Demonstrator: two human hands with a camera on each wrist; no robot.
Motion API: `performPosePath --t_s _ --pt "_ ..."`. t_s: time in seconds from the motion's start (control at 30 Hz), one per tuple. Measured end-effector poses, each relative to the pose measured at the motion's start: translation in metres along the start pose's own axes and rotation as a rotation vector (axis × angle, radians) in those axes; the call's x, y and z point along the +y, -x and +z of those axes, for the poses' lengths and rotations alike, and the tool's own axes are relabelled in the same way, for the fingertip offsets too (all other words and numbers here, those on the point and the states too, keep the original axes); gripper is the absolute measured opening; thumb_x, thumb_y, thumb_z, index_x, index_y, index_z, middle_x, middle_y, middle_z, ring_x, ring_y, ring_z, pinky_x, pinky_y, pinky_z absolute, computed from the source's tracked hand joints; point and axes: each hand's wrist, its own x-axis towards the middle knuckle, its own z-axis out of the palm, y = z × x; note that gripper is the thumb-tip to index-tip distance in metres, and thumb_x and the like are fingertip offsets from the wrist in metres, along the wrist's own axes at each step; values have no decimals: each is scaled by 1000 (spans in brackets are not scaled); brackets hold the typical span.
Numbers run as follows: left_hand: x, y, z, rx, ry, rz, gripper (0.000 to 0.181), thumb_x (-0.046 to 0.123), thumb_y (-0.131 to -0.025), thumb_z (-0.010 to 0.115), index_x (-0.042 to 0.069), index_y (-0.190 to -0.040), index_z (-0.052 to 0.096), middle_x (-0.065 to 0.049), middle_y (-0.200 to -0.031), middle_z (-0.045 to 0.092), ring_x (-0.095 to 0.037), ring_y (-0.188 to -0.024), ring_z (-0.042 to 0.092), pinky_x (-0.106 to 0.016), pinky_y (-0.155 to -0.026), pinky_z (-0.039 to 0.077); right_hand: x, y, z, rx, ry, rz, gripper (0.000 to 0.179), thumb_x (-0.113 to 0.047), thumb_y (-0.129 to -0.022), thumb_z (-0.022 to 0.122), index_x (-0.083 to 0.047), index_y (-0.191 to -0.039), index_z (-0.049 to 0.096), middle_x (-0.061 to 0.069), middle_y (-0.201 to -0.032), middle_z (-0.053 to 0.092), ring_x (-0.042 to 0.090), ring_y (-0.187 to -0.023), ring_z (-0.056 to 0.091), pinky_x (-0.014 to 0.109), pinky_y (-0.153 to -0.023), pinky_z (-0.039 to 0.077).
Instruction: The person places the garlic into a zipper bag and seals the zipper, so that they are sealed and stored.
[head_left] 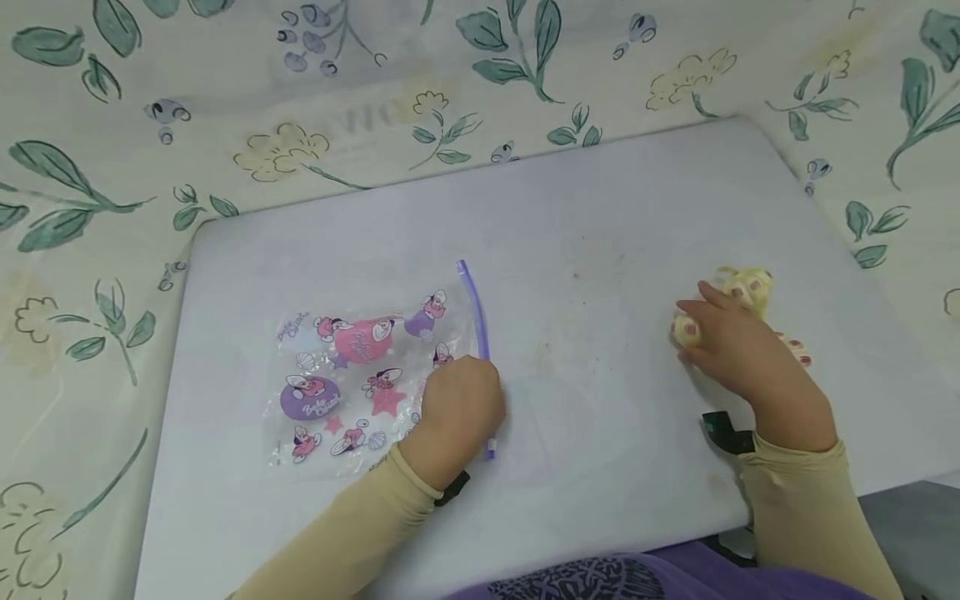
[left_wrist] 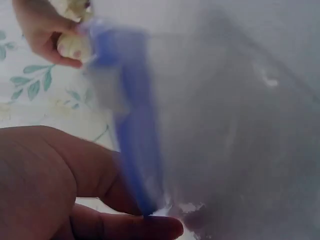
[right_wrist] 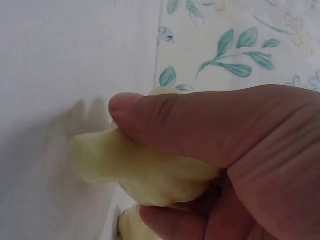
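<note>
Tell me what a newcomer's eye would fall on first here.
Likely first, the clear bag with pink and purple cartoon prints on the left half of the white table, its purple strip pinched by the left grip. Next, the pale yellow toy in the right grip, toward the table's right side.

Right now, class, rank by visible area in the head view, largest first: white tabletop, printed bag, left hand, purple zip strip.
1. White tabletop
2. Printed bag
3. Left hand
4. Purple zip strip, partly covered by that hand
</note>
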Motion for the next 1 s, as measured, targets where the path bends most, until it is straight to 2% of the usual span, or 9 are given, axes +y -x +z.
performPosePath --t_s 0.13,0.23,0.3,0.37,0.47,0.57,0.67,0.87,1.0 --pt "-8 0 -8 -96 73 -51 20 12 -80 62 7 -60 62 -9 -65 65 -23 -57 62 -41 -45 51 -4 4 -1 57 -7 -60 62 -15 -82 70 -4 -138 44 24 -151 27 45 -134 30 61 -101 35" --pt "-12 2 -11 -97 120 -81 20 12 -81 61 6 -62 61 -10 -65 64 -25 -59 62 -41 -46 51 -13 7 -3 114 -30 -122 62 -18 -82 73 -9 -137 46 18 -151 31 40 -135 34 58 -100 39" --pt "-14 5 -13 -71 138 -95 20 11 -82 60 6 -63 58 -10 -63 62 -26 -58 62 -42 -46 51 -23 9 -4 159 -56 -187 63 -20 -80 75 -11 -136 49 14 -150 35 36 -133 38 54 -97 43" --pt "-14 7 -15 -32 146 -103 19 10 -83 59 5 -65 55 -9 -58 58 -28 -56 63 -43 -45 52 -37 9 -5 208 -84 -298 62 -22 -78 77 -13 -134 52 10 -148 39 31 -129 46 47 -92 48" --pt "-15 10 -21 15 159 -116 18 10 -85 58 5 -70 50 -6 -53 50 -29 -50 61 -43 -44 52 -64 6 -6 251 -130 -517 61 -24 -76 79 -14 -131 55 7 -143 46 24 -119 56 40 -86 52" --pt "-16 12 -28 36 167 -126 20 15 -86 59 5 -73 49 -5 -51 46 -28 -46 59 -41 -41 51 -97 -3 -6 211 -172 -714 56 -27 -78 77 -16 -129 56 4 -140 49 18 -115 58 36 -87 52" --pt "-22 11 -37 59 180 -134 21 18 -88 56 5 -74 48 -5 -51 46 -26 -44 57 -38 -38 48 -129 -21 -4 129 -174 -830 52 -29 -81 74 -16 -128 57 0 -136 51 14 -116 56 32 -90 51" --pt "-32 11 -49 111 263 -129 21 21 -92 49 6 -77 50 -5 -55 50 -22 -45 53 -34 -37 40 -165 -48 7 23 -98 -880 46 -25 -82 73 -16 -125 58 -5 -126 55 9 -113 55 26 -94 49" --pt "-34 18 -59 91 299 -134 23 25 -93 48 6 -79 49 -3 -55 46 -17 -42 45 -28 -35 33 -176 -51 14 -54 -78 -868 47 -24 -80 75 -16 -124 58 -4 -125 55 10 -109 57 27 -94 49"
